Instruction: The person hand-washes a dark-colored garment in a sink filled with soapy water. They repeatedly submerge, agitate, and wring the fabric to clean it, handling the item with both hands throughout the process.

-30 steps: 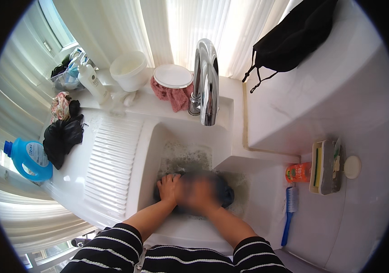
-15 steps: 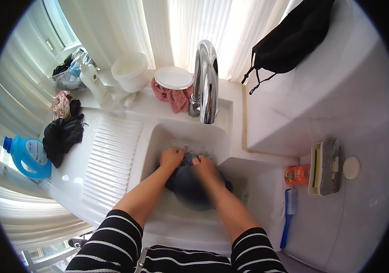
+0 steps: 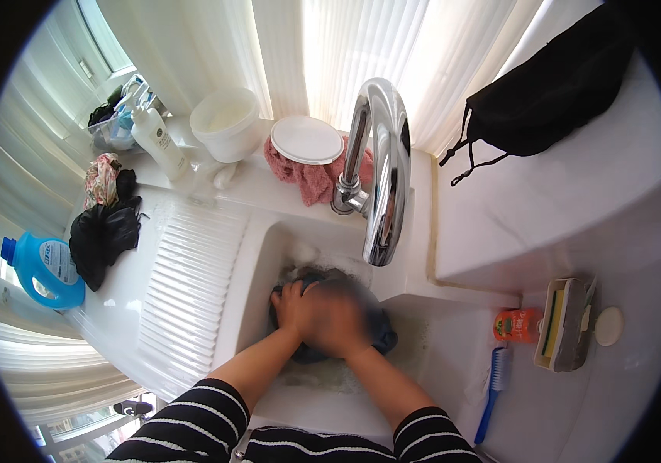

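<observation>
A wet dark blue cloth [image 3: 379, 330] lies bunched in cloudy, sudsy water in the white sink [image 3: 265, 262]. My left hand [image 3: 293, 310] is on its left part, with the fingers bent over the fabric and gripping it. Close beside it, my right hand [image 3: 342, 320] lies over the middle of the cloth. A blur covers that hand, so its fingers cannot be made out. The chrome faucet [image 3: 383, 177] arches above the sink's far side. To the left of the basin is a ribbed washboard surface [image 3: 191, 282].
Left are a blue detergent bottle [image 3: 45, 266], black cloth [image 3: 106, 238] and a white pump bottle [image 3: 159, 143]. Behind the sink stand a white tub [image 3: 226, 123] and a pink towel [image 3: 299, 179] under a white lid [image 3: 307, 139]. A blue brush [image 3: 493, 393] and sponge holder [image 3: 571, 328] sit right.
Both hands have shifted toward me and closer together, now on top of the cloth rather than at its far edge. The whole view has shifted slightly too.
</observation>
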`<state>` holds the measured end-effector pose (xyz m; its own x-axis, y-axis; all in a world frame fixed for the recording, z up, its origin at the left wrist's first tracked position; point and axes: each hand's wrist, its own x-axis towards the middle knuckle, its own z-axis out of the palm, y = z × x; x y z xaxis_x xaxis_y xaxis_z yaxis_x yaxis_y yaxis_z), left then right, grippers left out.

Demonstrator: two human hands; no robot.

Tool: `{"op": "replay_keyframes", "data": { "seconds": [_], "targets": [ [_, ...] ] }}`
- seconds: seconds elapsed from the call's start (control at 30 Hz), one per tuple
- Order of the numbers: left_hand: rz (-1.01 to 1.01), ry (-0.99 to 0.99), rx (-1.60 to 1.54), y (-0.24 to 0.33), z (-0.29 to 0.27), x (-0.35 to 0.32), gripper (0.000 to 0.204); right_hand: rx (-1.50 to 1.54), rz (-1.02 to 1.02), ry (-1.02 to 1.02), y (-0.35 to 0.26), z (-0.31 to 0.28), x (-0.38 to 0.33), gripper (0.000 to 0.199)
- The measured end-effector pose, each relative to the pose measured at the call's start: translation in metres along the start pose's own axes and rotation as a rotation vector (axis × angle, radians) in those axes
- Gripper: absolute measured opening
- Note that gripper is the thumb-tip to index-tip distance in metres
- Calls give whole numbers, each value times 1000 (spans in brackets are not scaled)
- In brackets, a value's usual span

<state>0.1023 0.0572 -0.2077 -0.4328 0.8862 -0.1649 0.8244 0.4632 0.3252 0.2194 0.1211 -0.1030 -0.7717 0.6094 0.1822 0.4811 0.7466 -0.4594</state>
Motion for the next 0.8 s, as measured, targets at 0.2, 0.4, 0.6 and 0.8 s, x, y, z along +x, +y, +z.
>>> {"op": "replay_keyframes", "data": {
  "seconds": [0.2,0.4,0.6,0.8],
  "targets": [
    [-136,-210,-156,49,-77,58,26,-5,147,-61,47,44,3,26],
    [-101,-176,-172,36,-74,95,34,390,248,-123,87,42,22,26],
    [-192,-228,-760,40,-158,-19,50,337,253,-91,35,-34,-34,64],
    [102,10,126,28,-65,-73,48,-226,114,-184,-8,11,-75,85]
  ]
}}
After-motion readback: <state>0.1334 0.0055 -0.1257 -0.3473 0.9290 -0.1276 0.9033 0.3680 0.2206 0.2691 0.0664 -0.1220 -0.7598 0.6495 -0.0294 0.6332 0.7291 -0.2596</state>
